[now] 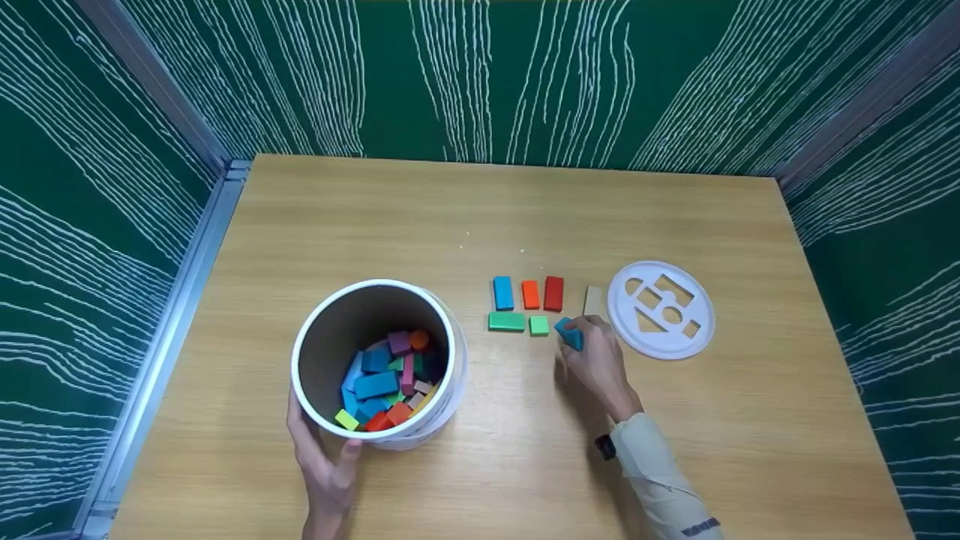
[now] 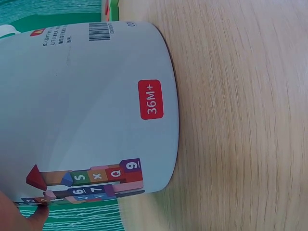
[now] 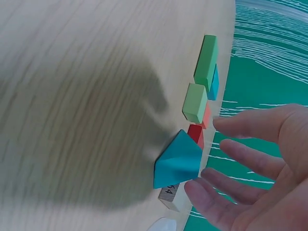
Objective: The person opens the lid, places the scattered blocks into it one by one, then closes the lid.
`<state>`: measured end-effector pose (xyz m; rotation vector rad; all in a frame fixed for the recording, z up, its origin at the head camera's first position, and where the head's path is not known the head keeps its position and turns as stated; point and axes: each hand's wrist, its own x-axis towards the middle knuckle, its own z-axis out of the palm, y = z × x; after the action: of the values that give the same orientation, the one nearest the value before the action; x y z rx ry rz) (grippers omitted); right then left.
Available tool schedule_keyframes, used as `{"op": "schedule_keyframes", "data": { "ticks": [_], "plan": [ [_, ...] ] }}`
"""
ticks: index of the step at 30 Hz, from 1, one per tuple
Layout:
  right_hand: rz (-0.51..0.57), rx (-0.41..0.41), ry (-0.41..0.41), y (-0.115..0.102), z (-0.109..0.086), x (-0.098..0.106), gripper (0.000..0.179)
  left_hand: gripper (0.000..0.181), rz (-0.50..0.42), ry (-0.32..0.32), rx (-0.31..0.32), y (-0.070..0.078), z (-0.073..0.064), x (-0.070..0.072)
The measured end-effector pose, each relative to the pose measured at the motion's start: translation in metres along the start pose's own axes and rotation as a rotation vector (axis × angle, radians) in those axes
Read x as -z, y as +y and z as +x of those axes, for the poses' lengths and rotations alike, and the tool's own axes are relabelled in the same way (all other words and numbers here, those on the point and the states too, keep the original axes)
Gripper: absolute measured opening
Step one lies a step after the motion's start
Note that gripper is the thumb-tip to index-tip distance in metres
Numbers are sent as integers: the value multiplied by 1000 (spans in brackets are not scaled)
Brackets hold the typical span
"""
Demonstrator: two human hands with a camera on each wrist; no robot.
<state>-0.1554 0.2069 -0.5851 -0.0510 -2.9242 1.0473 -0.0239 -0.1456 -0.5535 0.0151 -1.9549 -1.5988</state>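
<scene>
A white bucket (image 1: 373,285) holds a jumble of coloured blocks. Against its near left side rests my left hand (image 1: 326,472), thumb at the front below the rim and fingers along the wall. The left wrist view shows the bucket's printed wall (image 2: 96,106) and a bit of the hand at the lower left. My right hand (image 1: 600,360) is at a blue triangular block (image 1: 569,334) on the table. Seen from the right wrist, the fingers are spread, with fingertips close beside the triangular block (image 3: 178,161); whether they touch it I cannot tell.
Left of the right hand stand a blue block (image 1: 503,293), an orange block (image 1: 531,295), a red block (image 1: 553,293), a long green block (image 1: 506,322) and a light green cube (image 1: 538,325). Beyond it are a beige block (image 1: 592,300) and a white lid (image 1: 697,330) with shaped holes.
</scene>
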Motion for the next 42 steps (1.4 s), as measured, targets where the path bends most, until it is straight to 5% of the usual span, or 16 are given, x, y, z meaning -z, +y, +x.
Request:
{"op": "schedule_keyframes", "data": {
  "ticks": [17,25,32,42],
  "plan": [
    [8,-22,31,6,-1,-7,16,82,19,-2,7,-4,-2,1],
    [10,-112,-10,9,-1,-10,23,81,19,-1,22,6,-1,-1],
    [13,-76,109,12,-4,-11,28,81,-31,0,-17,22,3,-4],
    [64,-124,112,9,-3,-8,39,83,3,-4,7,0,-2,-1]
  ]
}}
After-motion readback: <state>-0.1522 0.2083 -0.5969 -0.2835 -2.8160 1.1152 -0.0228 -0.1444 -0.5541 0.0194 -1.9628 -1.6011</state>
